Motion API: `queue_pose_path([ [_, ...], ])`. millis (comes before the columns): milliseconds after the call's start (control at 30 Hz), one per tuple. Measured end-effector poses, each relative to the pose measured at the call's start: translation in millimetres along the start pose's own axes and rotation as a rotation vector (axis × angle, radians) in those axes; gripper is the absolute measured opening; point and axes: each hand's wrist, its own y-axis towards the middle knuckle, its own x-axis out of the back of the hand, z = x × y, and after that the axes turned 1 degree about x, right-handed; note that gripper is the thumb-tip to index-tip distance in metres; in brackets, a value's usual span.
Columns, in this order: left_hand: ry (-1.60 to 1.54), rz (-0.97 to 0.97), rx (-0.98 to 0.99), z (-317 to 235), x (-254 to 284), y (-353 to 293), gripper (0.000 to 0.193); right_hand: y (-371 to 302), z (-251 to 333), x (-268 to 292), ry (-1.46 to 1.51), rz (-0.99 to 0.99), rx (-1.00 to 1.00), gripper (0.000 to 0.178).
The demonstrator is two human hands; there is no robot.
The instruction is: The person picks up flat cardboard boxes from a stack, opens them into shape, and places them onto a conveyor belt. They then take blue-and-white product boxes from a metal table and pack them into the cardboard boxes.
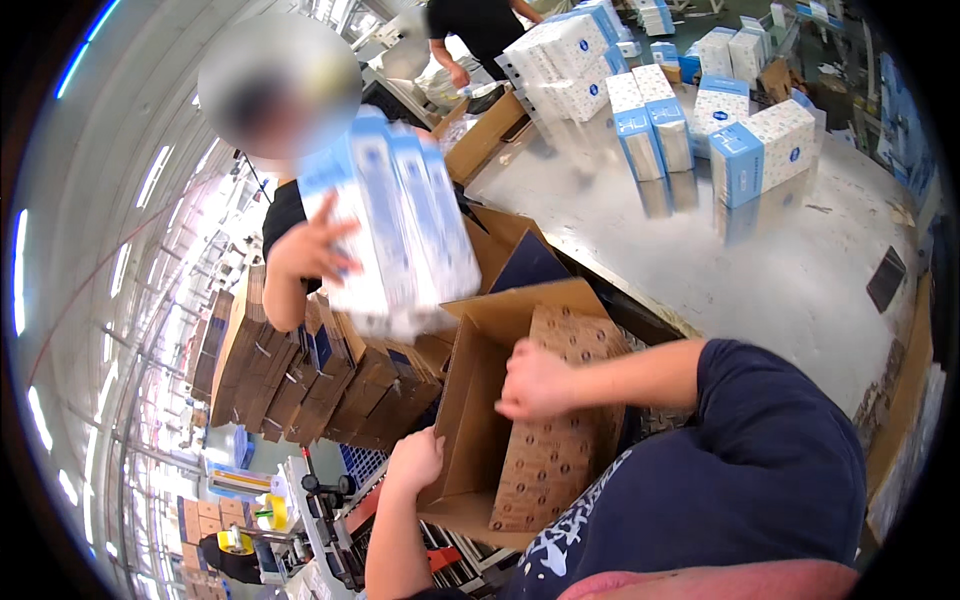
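Note:
An open cardboard box (465,430) stands in front of me, with an inner side facing up to the left. A brown printed cardboard panel (550,470) with small repeated marks slants along its right side. My left hand (415,462) is closed over the box's left edge. My right hand (538,382) is curled at the upper part of the printed panel, its fingers bent over the panel's edge; what lies under the fingertips is hidden. Just beyond the box, a co-worker's hand (315,250) steadies several blue-and-white packs (395,220), blurred by motion.
A metal table (620,240) at the right bears more blue-and-white packs (770,150) and a dark flat object (886,280). Flattened cartons (290,370) are stacked at the left. A tape dispenser (235,540) with yellow tape is at lower left. Another person (475,30) stands at the back.

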Motion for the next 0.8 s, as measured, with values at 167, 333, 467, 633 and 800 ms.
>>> queue_pose_path([
  [167, -0.071, -0.319, 0.371, 30.4, -3.9, -118.5, 0.06, -19.3, 16.5, 73.3, 0.106, 0.383, 0.157, 0.03],
  [333, -1.666, -0.924, 0.377, 7.5, -140.0, -152.4, 0.077, -8.2, -37.4, 157.3, 0.071, 0.31, 0.316, 0.042],
  [467, -1.813, -0.871, 0.211, -0.6, -116.4, -112.8, 0.093, -2.9, -103.0, 143.1, 0.362, 0.892, -0.133, 0.084],
  [633, -1.792, -0.706, -0.022, 36.4, -88.5, -92.8, 0.084, 8.9, -61.3, 69.8, 0.724, 0.683, -0.22, 0.09],
  [800, -0.146, 0.474, -0.206, -53.4, -159.8, -37.7, 0.08, -21.0, -10.5, 10.1, 1.238, 0.561, -0.181, 0.088],
])
